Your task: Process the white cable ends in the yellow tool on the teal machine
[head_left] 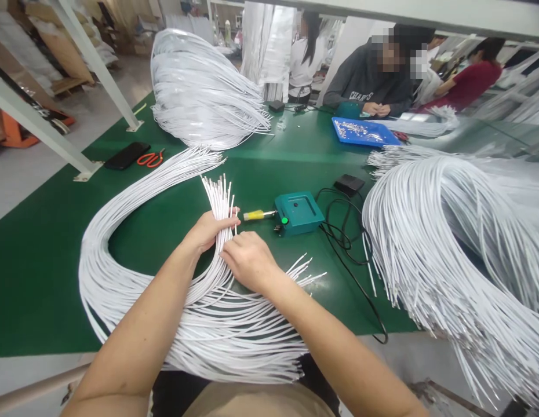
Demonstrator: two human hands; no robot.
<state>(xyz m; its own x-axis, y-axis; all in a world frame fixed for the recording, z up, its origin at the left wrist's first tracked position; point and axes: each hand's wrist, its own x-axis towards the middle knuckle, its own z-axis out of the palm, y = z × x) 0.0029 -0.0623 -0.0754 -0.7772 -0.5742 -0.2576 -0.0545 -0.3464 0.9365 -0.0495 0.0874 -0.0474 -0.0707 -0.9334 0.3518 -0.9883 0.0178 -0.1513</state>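
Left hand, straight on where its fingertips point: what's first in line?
Probably the yellow piece jutting from the teal box, just right of the fingertips of the left hand. Depth is unclear from one view, so it might pass above it.

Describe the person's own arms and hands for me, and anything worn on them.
The left hand and right hand are bare, with no gloves. The left forearm and right forearm are uncovered as far as they show: no sleeve, watch or bracelet. Both taper toward the wrist. Rings or fine markings are too small to make out.
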